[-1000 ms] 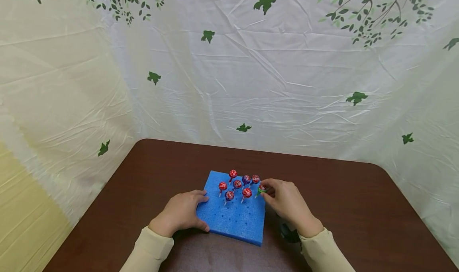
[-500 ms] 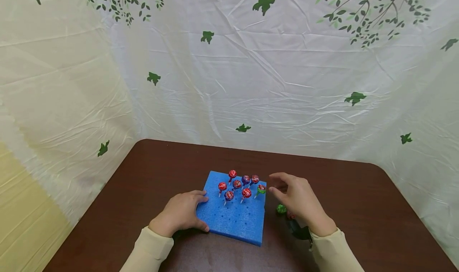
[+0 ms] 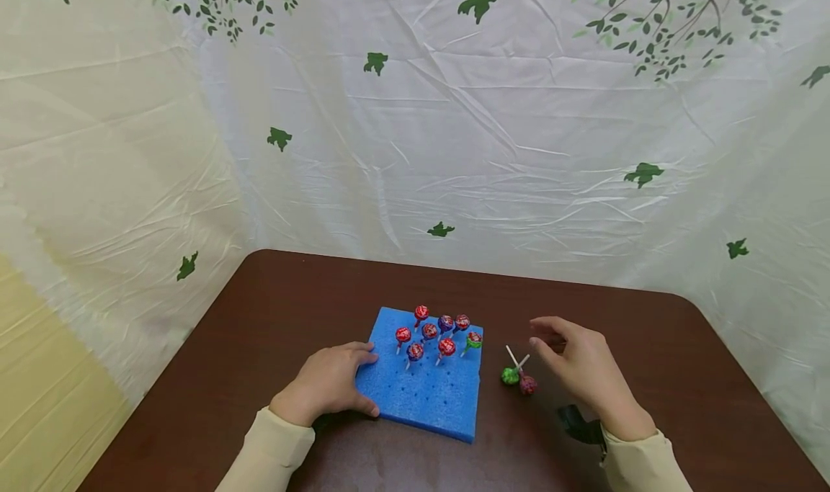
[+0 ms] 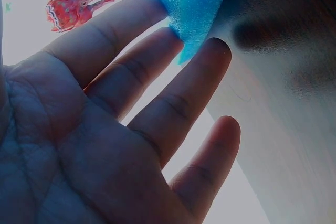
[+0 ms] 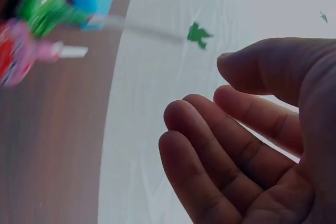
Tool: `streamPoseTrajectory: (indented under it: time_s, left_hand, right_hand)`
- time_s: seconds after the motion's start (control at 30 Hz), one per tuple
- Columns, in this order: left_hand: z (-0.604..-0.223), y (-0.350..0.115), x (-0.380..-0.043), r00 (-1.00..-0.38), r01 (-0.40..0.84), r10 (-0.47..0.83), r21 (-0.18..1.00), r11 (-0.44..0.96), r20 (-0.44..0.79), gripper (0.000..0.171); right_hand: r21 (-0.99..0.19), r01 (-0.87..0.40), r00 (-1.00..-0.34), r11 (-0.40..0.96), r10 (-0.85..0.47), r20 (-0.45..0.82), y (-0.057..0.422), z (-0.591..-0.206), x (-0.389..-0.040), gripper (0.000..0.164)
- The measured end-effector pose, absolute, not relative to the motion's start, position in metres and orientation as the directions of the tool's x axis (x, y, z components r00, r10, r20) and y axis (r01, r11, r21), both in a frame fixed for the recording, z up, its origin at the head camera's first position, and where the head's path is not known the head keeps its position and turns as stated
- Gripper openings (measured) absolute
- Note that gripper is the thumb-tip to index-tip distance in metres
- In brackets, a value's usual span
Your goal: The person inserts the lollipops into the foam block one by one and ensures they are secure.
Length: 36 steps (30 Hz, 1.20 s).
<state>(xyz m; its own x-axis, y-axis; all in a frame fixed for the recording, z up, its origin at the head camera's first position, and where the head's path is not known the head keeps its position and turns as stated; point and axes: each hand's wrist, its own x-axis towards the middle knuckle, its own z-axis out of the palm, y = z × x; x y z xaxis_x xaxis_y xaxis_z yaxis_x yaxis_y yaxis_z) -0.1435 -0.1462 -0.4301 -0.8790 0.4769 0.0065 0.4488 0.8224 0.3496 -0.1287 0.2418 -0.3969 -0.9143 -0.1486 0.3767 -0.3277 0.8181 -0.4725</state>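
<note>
A blue foam board (image 3: 428,405) with rows of small holes lies on the table, several wrapped lollipops (image 3: 446,346) standing by their sticks in its far half. The one at the right edge is a green and red lollipop (image 3: 474,340). My left hand (image 3: 327,380) rests against the board's left side, thumb at the near corner; in the left wrist view its fingers (image 4: 178,98) are extended, tips by the foam edge. To the right, a green lollipop (image 3: 510,375) and a dark pink lollipop (image 3: 528,385) lie with crossed sticks. My right hand (image 3: 586,366) hovers beside them, holding nothing, fingers loosely bent.
The dark brown table (image 3: 311,290) has rounded far corners. A white sheet (image 3: 402,153) printed with green leaves hangs behind it and along the sides. A dark strap (image 3: 580,426) sits at my right wrist.
My right hand has let go of the green and red lollipop, which stays upright in the board, and has moved right, uncovering the two lying lollipops. The left hand keeps its place.
</note>
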Motion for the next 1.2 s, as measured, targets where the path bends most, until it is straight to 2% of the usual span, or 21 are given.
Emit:
streamPoseTrajectory:
  time_s: [0.17, 0.43, 0.9, 1.2]
  left_hand:
    - [-0.430, -0.146, -0.143, -0.880, 0.447, 0.475, 0.351, 0.823, 0.007, 0.084]
    - [-0.433, -0.147, -0.144, -0.882, 0.443, 0.472, 0.354, 0.824, 0.006, 0.084]
    - [-0.433, -0.147, -0.145, -0.877, 0.455, 0.480, 0.350, 0.819, 0.018, 0.084]
    - [-0.431, -0.147, -0.143, -0.879, 0.450, 0.476, 0.348, 0.823, 0.012, 0.083]
  right_hand:
    - [-0.459, -0.337, -0.907, 0.822, -0.153, 0.391, 0.254, -0.409, -0.122, 0.024]
    - [-0.467, -0.321, -0.933, 0.824, -0.191, 0.305, 0.257, -0.426, -0.121, 0.025]
    - [-0.536, -0.203, -0.976, 0.819, -0.210, 0.049, 0.251, -0.434, -0.124, 0.027]
    - [-0.518, -0.235, -0.967, 0.822, -0.253, 0.036, 0.250, -0.435, -0.125, 0.021]
